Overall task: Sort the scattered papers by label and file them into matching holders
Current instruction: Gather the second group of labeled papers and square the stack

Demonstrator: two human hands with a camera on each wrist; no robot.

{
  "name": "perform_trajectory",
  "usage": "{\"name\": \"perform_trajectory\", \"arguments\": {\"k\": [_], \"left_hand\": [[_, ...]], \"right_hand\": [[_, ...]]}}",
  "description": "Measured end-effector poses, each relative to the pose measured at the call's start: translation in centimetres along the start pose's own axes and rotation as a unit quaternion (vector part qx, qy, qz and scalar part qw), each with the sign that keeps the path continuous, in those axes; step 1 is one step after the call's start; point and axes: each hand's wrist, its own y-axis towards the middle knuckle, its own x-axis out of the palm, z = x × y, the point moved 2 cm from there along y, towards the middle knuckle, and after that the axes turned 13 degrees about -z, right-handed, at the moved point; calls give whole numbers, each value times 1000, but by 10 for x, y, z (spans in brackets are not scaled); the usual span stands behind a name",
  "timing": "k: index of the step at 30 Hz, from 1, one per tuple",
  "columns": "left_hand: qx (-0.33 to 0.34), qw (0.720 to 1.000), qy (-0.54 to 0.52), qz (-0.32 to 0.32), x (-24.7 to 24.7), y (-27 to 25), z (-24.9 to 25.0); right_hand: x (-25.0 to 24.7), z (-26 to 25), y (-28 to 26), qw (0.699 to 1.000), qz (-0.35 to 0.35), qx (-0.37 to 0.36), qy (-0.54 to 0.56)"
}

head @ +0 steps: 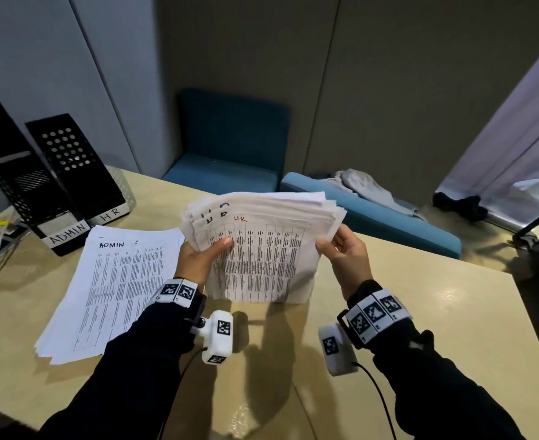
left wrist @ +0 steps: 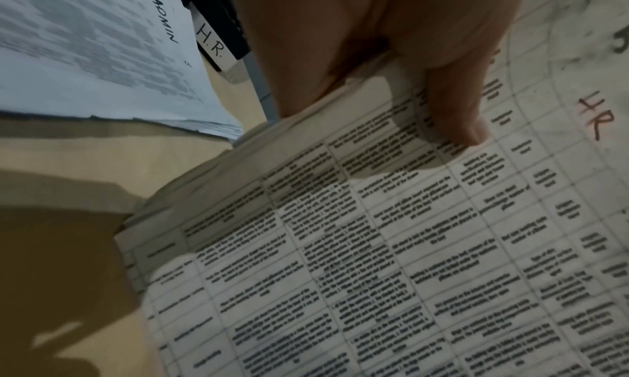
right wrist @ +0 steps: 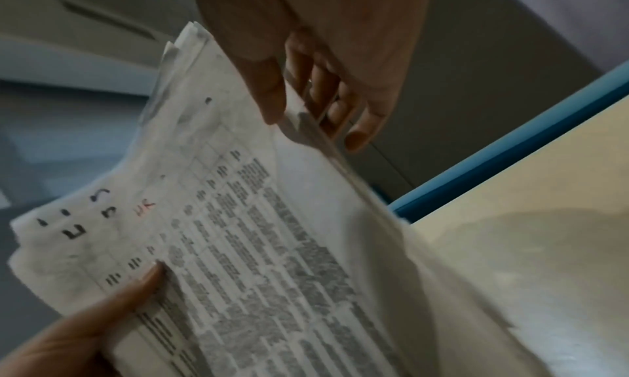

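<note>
Both hands hold one thick stack of papers [head: 262, 246] upright above the counter [head: 420, 312] — the front sheet is marked "HR" in red. The left hand [head: 198, 262] grips its left edge, thumb across the print; the right hand [head: 344, 258] pinches the right edge. Left of the left hand a pile marked "ADMIN" [head: 112, 290] lies flat. Beyond it stand two black holders — ADMIN holder [head: 23, 185] and HR holder [head: 81, 166]; their insides are hidden.

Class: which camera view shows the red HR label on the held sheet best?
The left wrist view: the HR label is large and sharp beside the left thumb. The head view shows it small but readable; the right wrist view shows it faint and blurred.
</note>
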Motion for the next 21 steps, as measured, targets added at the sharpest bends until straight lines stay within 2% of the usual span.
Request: {"name": "perform_trajectory", "arguments": {"k": [6, 11, 14, 17, 21], "left_hand": [[-5, 1000, 21, -6, -2, 0, 2], [-9, 999, 22, -21, -3, 5, 2], [-13, 999, 28, -31, -5, 6, 3], [-22, 999, 22, -30, -8, 8, 3], [-28, 999, 31, -12, -8, 11, 1]], "right_hand": [[-22, 25, -2, 990, 14, 10, -139], [-25, 27, 2, 980, 20, -8, -197], [-23, 25, 3, 971, 1, -29, -236], [-21, 22, 1, 969, -37, -39, -242], [-18, 20, -6, 979, -79, -24, -184]]}}
